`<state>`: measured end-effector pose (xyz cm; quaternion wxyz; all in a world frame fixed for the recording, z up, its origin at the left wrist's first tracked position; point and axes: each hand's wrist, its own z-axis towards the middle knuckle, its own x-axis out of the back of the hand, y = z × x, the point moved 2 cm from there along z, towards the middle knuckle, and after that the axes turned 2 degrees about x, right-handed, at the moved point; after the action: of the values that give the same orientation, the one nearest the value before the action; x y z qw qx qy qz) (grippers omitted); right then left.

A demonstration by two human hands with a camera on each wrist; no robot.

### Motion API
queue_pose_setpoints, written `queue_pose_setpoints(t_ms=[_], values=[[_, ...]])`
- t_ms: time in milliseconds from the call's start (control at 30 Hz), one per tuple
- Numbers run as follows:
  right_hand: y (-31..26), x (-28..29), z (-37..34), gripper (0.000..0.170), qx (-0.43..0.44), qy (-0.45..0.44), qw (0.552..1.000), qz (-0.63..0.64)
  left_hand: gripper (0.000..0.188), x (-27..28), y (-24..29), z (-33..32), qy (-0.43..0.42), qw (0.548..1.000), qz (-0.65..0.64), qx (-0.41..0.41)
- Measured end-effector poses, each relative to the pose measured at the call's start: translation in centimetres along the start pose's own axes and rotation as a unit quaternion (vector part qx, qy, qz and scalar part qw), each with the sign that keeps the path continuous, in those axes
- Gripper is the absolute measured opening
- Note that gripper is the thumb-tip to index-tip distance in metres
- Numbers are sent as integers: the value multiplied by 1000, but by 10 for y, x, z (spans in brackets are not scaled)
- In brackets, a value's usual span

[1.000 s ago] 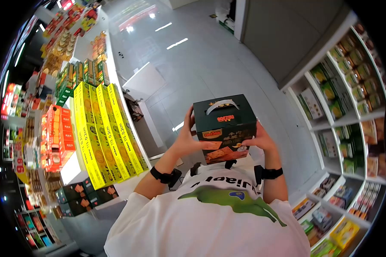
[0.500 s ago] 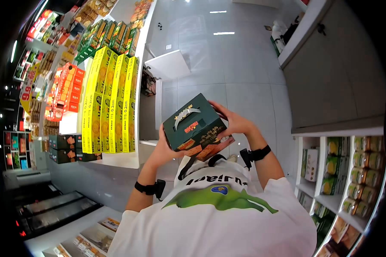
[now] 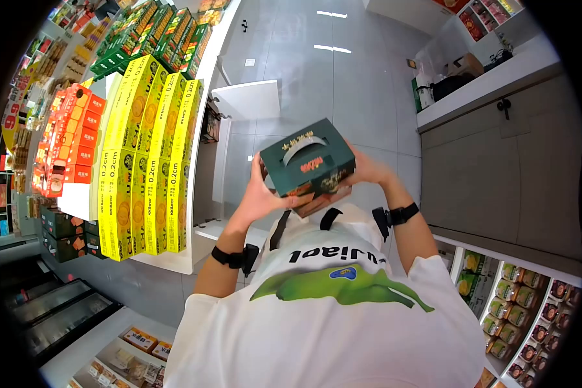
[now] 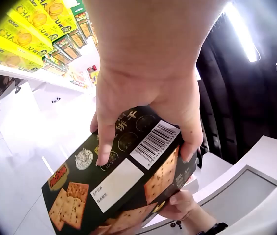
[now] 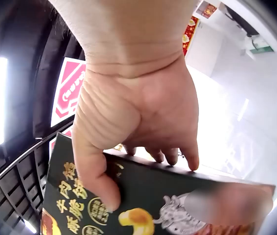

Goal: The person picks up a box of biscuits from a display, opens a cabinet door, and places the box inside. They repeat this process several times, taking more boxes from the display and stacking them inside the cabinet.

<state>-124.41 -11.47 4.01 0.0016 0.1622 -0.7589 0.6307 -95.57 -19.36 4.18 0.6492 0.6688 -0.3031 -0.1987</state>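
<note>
A dark green cracker box (image 3: 307, 158) with a pale carry handle (image 3: 304, 150) on top is held in front of the chest, tilted in the head view. My left hand (image 3: 260, 200) grips its left side, thumb across the front. In the left wrist view, the left hand's digits (image 4: 106, 142) lie on a panel with a barcode (image 4: 155, 144) and cracker pictures. My right hand (image 3: 367, 168) holds the opposite side. The right wrist view has its thumb (image 5: 99, 183) on a face with gold lettering, the other fingers reaching over the far edge.
On the left, a white counter (image 3: 182, 258) bears yellow boxes (image 3: 136, 161), orange-red boxes (image 3: 77, 139) and green boxes (image 3: 168, 39). An open white cabinet door (image 3: 252, 100) juts out beneath. Grey cabinet doors (image 3: 498, 174) stand at right, with shelves of jars (image 3: 511, 310) at lower right.
The head view has swung round, bringing the grey cabinet doors further into sight. Between both hands, the box has turned from nearly square-on to a slant, its top showing more.
</note>
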Motion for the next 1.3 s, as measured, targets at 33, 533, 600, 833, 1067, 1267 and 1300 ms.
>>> queue_pose_setpoints(t_ms=[33, 533, 600, 833, 1067, 1267, 1300], values=[[-7, 3, 15, 121, -4, -2, 1000, 3, 122, 4, -8, 9, 0, 1000, -2, 5], [197, -103, 328, 74, -188, -27, 979, 77, 128, 107, -228, 82, 370, 882, 13, 293], [240, -146, 367, 70, -197, -71, 973, 101, 124, 124, -280, 83, 411, 841, 66, 346], [341, -233, 421, 61, -229, -278, 913, 192, 127, 196, -505, 104, 554, 718, -98, 411], [441, -314, 328, 57, -326, -381, 846, 182, 91, 314, -722, 109, 688, 652, -34, 318], [430, -316, 346, 46, -275, -436, 857, 26, 78, 393, -775, 161, 702, 688, 33, 178], [430, -313, 352, 44, -292, -410, 859, 95, 77, 407, -787, 162, 702, 691, -19, 172]])
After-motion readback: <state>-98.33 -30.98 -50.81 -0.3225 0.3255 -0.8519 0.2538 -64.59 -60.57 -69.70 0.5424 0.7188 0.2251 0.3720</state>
